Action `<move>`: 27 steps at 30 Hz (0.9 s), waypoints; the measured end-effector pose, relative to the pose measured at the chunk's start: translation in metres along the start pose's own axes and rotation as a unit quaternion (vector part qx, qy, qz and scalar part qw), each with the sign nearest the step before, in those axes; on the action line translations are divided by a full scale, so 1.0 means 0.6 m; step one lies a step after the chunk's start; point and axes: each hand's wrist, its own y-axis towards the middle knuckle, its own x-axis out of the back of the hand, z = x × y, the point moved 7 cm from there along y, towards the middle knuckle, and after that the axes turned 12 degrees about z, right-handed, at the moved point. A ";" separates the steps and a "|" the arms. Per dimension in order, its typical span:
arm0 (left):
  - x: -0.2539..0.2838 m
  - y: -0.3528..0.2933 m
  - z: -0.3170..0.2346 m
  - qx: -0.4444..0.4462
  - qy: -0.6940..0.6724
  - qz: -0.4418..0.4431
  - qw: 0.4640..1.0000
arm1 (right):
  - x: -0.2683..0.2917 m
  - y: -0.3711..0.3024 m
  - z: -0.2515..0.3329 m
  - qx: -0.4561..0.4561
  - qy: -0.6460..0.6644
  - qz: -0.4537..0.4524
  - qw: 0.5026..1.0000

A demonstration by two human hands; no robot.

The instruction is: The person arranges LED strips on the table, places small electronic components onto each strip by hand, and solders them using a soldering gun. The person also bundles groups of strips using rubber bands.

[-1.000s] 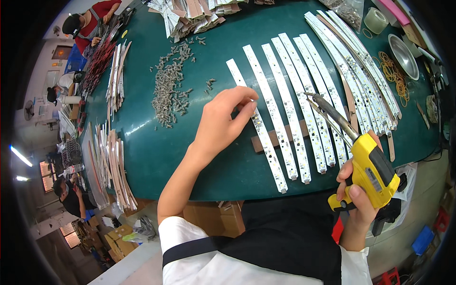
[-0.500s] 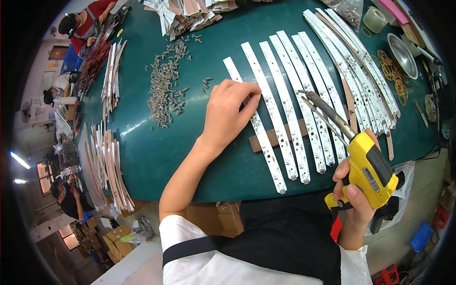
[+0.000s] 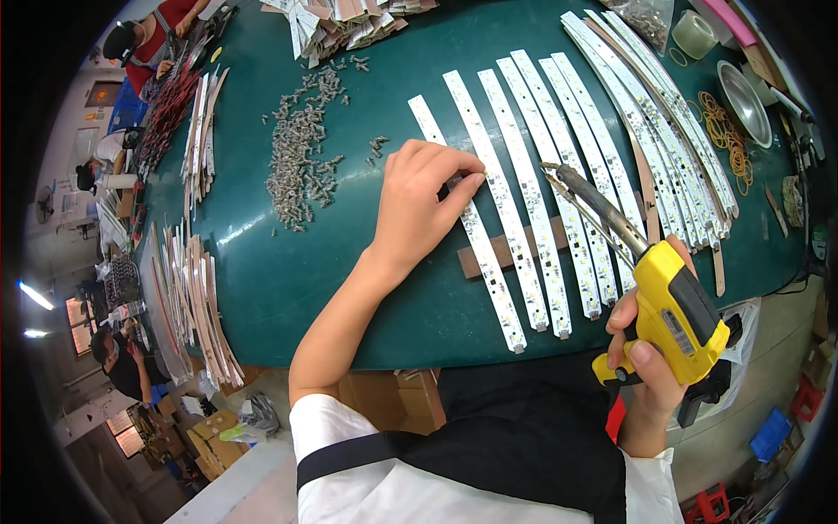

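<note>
A yellow and black soldering gun [image 3: 676, 301] is in my right hand [image 3: 650, 371], its fingers wrapped round the handle. The gun's metal tip points up and left, over the white LED strips near the middle of the row. My left hand [image 3: 419, 201] crosses the leftmost LED strip [image 3: 493, 279], and its thumb and forefinger pinch together at the left edge of the second LED strip [image 3: 515, 236]. Whatever lies in that pinch is too small to make out. Several strips rest side by side across a brown wooden bar [image 3: 476, 262].
Small metal parts [image 3: 301, 166] lie heaped on the green table [image 3: 349, 323]. More strips [image 3: 672, 148] are stacked at right, near rubber bands [image 3: 723, 131] and a metal bowl [image 3: 744, 103]. Strip bundles [image 3: 196, 306] line the left edge. Other people work at far left.
The soldering gun's tip has shifted slightly left and up. My left hand's pinch has moved slightly right, against the second strip.
</note>
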 end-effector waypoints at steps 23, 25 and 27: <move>0.002 -0.001 -0.025 -0.079 0.127 -0.034 0.988 | -0.008 0.003 -0.007 -0.014 -0.004 0.022 1.000; -0.002 0.000 -0.034 -0.088 0.149 -0.032 0.984 | -0.012 0.007 -0.004 -0.008 -0.017 0.022 1.000; -0.004 -0.001 -0.037 -0.095 0.172 -0.031 0.980 | -0.021 0.012 -0.005 -0.036 -0.015 0.040 0.998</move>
